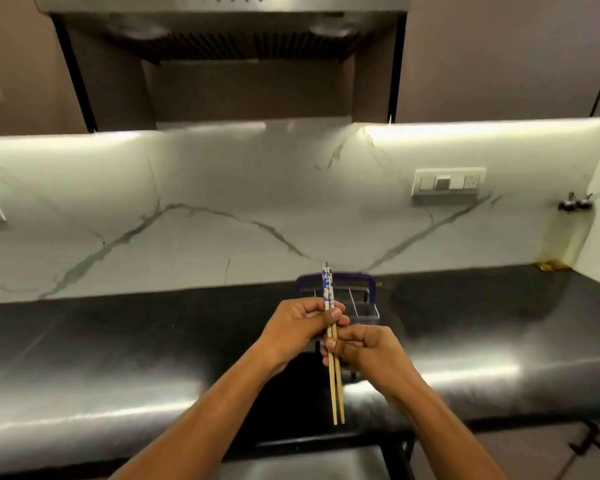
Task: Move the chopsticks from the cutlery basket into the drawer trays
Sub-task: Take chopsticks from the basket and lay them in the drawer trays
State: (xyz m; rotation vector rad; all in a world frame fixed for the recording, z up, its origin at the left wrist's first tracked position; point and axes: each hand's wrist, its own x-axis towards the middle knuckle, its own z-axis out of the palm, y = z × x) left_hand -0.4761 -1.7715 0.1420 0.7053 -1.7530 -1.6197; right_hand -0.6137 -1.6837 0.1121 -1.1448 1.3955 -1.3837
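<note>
Wooden chopsticks (334, 375), two, stand upright above the black surface (118, 358), before the cutlery basket (361, 296); left hand (298, 327) and right hand (364, 348) fingers pinch both.

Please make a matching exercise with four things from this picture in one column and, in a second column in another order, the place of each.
Things:
1. chopsticks
2. cutlery basket
3. switch panel
4. hood

Places:
a. on the marble wall, to the right
b. held by the left hand and right hand
c. top of the picture, above the counter
d. on the black counter, behind the hands

Pairs: 1-b, 2-d, 3-a, 4-c
</note>
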